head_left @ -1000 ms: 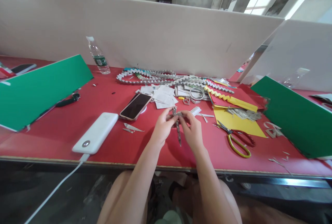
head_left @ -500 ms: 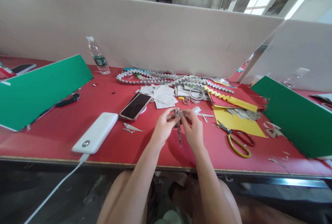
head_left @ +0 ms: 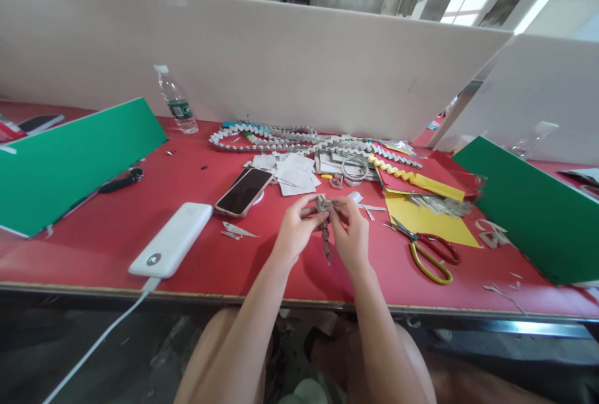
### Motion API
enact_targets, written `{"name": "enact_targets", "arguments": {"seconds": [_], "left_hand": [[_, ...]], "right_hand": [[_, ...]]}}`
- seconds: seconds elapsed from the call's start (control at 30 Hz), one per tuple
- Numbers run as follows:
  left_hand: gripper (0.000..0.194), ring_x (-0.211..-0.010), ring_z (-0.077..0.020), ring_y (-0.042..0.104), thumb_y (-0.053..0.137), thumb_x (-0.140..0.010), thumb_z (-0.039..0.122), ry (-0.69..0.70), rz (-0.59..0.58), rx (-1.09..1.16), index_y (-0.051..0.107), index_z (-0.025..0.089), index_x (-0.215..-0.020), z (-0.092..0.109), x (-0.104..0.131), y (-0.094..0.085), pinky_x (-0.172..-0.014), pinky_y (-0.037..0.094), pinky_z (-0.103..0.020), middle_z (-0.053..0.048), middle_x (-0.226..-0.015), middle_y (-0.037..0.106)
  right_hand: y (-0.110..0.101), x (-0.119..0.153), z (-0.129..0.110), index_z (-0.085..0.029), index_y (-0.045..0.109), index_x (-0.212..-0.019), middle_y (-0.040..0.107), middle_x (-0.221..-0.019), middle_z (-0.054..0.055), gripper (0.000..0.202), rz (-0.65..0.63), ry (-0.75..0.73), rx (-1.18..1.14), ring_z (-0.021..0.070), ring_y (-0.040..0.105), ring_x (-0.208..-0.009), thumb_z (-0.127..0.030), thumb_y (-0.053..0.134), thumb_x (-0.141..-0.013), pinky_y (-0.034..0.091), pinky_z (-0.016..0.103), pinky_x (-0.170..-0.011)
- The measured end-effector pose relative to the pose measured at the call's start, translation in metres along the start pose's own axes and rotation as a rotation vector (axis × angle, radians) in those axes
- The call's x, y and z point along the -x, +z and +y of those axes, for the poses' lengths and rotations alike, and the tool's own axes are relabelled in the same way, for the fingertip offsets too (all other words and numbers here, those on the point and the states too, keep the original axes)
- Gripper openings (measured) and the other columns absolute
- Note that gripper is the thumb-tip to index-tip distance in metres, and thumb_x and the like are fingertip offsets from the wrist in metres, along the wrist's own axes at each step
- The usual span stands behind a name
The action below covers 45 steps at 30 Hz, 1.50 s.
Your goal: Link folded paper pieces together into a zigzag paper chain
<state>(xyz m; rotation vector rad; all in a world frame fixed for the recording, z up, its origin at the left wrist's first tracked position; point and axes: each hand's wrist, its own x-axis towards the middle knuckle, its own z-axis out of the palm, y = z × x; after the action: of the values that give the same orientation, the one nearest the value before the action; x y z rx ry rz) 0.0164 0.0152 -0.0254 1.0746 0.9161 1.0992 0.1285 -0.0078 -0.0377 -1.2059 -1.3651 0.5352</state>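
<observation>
A short grey folded-paper chain [head_left: 326, 238] hangs from between my hands, above the red table near its front edge. My left hand [head_left: 299, 226] pinches the chain's upper end from the left, thumb and fingers closed on it. From the other side my right hand [head_left: 349, 226] grips the same end with its fingertips. The topmost folds are partly covered by my fingers. Just beyond my hands lie small folded paper pieces [head_left: 336, 183] and a pile of pale paper sheets [head_left: 296, 174].
Scissors [head_left: 423, 253] rest on the right by yellow paper [head_left: 428, 220]. A phone [head_left: 244, 192] and a white power bank [head_left: 172, 240] with a cable lie left. Long zigzag paper chains [head_left: 281, 138] stretch along the back. Green panels [head_left: 84, 160] stand at both sides; a bottle [head_left: 178, 104] stands back left.
The chain's hanging end has swung slightly to the right. My right hand has shifted a little rightward; both hands keep their hold on the chain.
</observation>
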Motion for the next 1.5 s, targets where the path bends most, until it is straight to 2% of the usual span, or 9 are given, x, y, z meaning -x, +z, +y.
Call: {"name": "enact_targets", "arguments": {"seconds": [0.4,0.63,0.73,0.93,1.17,1.4,1.5], "left_hand": [[0.045,-0.077,-0.0164,0.064,0.069,-0.067,0.024,0.083,0.012,-0.02,0.058,0.017,-0.109,-0.006,-0.002,0.001,-0.071,0.054,-0.03,-0.008,-0.091,0.068],[0.044,-0.076,-0.0178,0.064,0.071,-0.065,0.026,0.097,0.015,-0.001,0.059,0.016,-0.106,-0.005,-0.001,0.004,-0.071,0.054,-0.031,-0.007,-0.088,0.069],[0.044,-0.075,-0.0183,0.065,0.071,-0.064,0.025,0.11,0.018,-0.019,0.059,0.015,-0.106,-0.004,0.0,0.005,-0.069,0.055,-0.031,-0.007,-0.087,0.069],[0.043,-0.075,-0.0179,0.064,0.067,-0.067,0.023,0.213,0.008,-0.133,0.062,0.015,-0.11,-0.002,0.002,0.006,-0.069,0.054,-0.029,-0.006,-0.087,0.069],[0.044,-0.058,-0.0139,0.059,0.063,-0.071,0.023,0.262,0.022,-0.333,0.061,0.018,-0.115,0.005,0.009,0.001,-0.062,0.054,-0.027,0.0,-0.062,0.065],[0.041,-0.05,-0.0129,0.055,0.062,-0.072,0.024,0.308,0.004,-0.459,0.063,0.021,-0.113,0.008,0.009,-0.005,-0.055,0.052,-0.026,0.0,-0.058,0.064],[0.041,-0.046,-0.011,0.052,0.059,-0.075,0.024,0.333,-0.032,-0.536,0.06,0.022,-0.117,0.008,0.009,-0.007,-0.051,0.05,-0.025,-0.001,-0.064,0.065]], "right_hand": [[-0.002,0.0,0.0,-0.021,0.055,-0.093,0.067,-0.087,0.004,0.013,0.02,-0.004,-0.001,0.0163,0.064,-0.08,-0.022,0.048,-0.083,0.05,0.027,-0.067],[-0.006,0.0,-0.007,-0.021,0.051,-0.093,0.067,-0.083,0.004,0.012,-0.02,0.088,-0.069,0.0168,0.065,-0.074,-0.023,0.049,-0.081,0.051,0.026,-0.058],[-0.007,0.0,-0.007,-0.021,0.05,-0.088,0.068,-0.082,0.004,0.009,0.008,0.097,-0.095,0.0174,0.065,-0.075,-0.024,0.051,-0.08,0.051,0.026,-0.058],[-0.009,0.0,-0.006,-0.02,0.052,-0.08,0.068,-0.082,0.005,0.008,0.085,0.099,-0.126,0.0191,0.066,-0.08,-0.025,0.056,-0.077,0.052,0.029,-0.065],[-0.008,0.004,0.0,-0.02,0.055,-0.08,0.068,-0.078,0.004,0.01,0.083,0.066,-0.133,0.0188,0.067,-0.074,-0.029,0.058,-0.077,0.054,0.03,-0.064],[-0.01,0.004,0.002,-0.02,0.058,-0.083,0.068,-0.076,0.004,0.01,0.025,0.01,-0.055,0.0183,0.067,-0.07,-0.029,0.056,-0.079,0.053,0.031,-0.064],[-0.012,0.004,-0.002,-0.021,0.055,-0.093,0.068,-0.078,0.003,0.013,0.013,0.009,-0.019,0.0174,0.066,-0.073,-0.026,0.054,-0.081,0.052,0.03,-0.067]]}}
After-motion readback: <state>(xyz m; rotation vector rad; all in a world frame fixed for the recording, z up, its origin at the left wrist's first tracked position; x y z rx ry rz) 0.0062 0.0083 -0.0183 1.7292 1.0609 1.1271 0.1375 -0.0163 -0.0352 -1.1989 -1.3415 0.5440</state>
